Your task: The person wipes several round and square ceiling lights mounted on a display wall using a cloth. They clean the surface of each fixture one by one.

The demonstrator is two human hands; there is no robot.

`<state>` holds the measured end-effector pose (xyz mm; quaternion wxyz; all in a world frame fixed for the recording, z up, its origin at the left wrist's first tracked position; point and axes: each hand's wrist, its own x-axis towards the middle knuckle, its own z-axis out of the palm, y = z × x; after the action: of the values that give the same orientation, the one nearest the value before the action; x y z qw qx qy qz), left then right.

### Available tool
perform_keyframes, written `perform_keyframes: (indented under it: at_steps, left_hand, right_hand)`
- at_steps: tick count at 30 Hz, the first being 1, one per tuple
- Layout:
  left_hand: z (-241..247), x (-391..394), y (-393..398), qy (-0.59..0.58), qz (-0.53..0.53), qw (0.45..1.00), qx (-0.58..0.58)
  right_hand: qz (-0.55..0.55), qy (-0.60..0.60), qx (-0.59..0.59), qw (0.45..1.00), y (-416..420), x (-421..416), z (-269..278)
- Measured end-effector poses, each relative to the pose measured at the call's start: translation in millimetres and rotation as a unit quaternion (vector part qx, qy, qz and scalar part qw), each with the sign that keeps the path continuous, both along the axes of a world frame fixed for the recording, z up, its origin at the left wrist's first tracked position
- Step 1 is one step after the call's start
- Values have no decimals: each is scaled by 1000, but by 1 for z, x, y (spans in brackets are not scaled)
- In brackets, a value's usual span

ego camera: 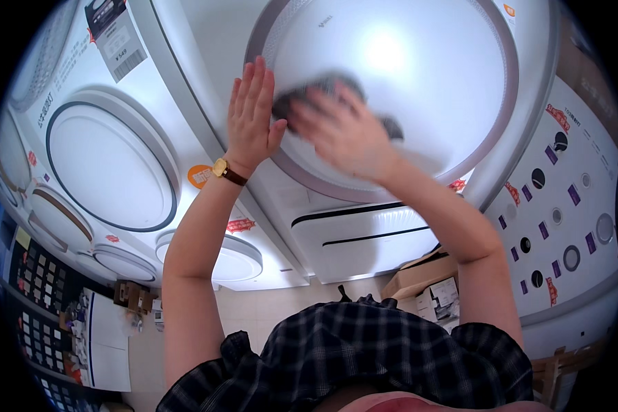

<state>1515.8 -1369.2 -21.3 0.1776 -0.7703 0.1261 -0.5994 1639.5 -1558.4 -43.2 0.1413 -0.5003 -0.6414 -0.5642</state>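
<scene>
A big round ceiling lamp (443,92) with a patterned rim fills the top middle, a bright glare on its white cover. Against that cover my right hand (342,129), blurred, presses a dark grey cloth (335,85). Part of the cloth shows beyond the fingers and part beside the wrist. My left hand (251,116) is flat, fingers up and close together, at the lamp's left rim; nothing is in it. Whether its palm touches the rim I cannot tell. A watch with a brown strap (229,171) is on the left wrist.
Another round lamp (113,165) is mounted on the display panel at left, with smaller ones below. Rectangular lamps (360,232) sit under the big lamp. A panel of small spotlights (556,216) stands at right. Cardboard boxes (422,275) and a white table (108,340) are lower down.
</scene>
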Motion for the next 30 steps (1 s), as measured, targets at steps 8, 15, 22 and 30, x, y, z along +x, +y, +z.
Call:
perform_keyframes:
  at_steps: [8,15,22,30]
  left_hand:
    - [2,6,-5,18,15,1000,5]
    - [2,1,-11,9,41,999,-5]
    - [2,3,-12,15,37,999,1]
    - [-2,1,-19,27,102,994,23]
  right_hand:
    - [40,-123,-123,984,-49,54,-82]
    - [1,124,227,966,-117,112,41]
    - [-59,150,238,958,-111,94,-57]
    - [-71,84,-83,990,-127,108,-99]
